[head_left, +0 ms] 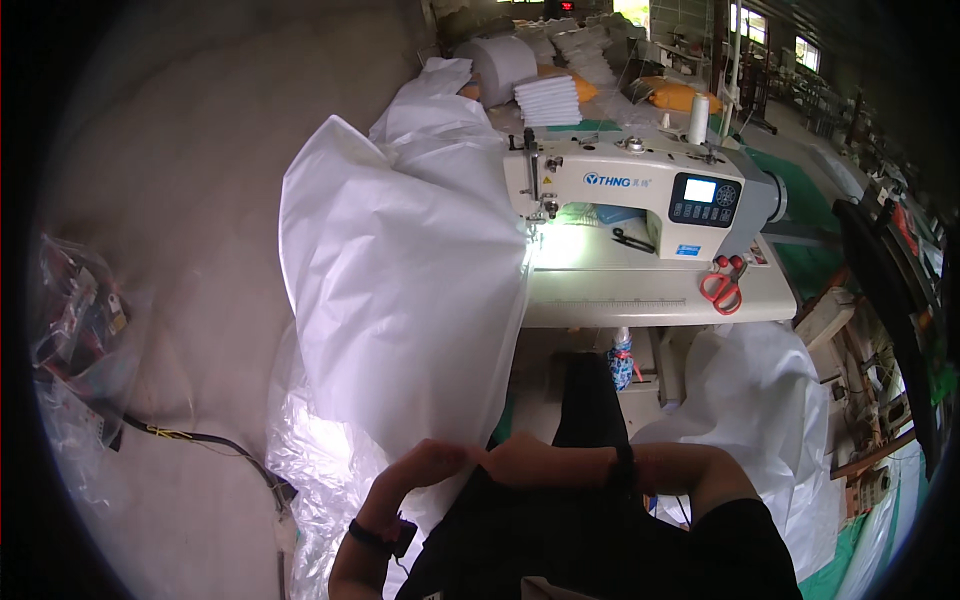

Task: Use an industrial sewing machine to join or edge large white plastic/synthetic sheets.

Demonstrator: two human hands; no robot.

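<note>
A large white plastic-like sheet (400, 290) hangs over the left end of the sewing machine (620, 190) and drapes down toward me. Its right edge runs from the lit needle area to my hands. Close to my body, my left hand (432, 462) is closed at the near end of that edge, thumb side toward the other hand. My right hand (518, 460) meets it there, fingers curled in and partly hidden, gripping the same edge. Red-handled scissors (722, 290) and small black snips (632, 240) lie on the white machine bed (600, 296).
A thread cone (698, 120) stands behind the machine, near a folded white stack (547, 100). More white sheeting (750, 430) hangs below at right. Clear plastic (320, 450) lies at lower left. A dark cable (215, 438) crosses the floor by a clear bag (85, 330).
</note>
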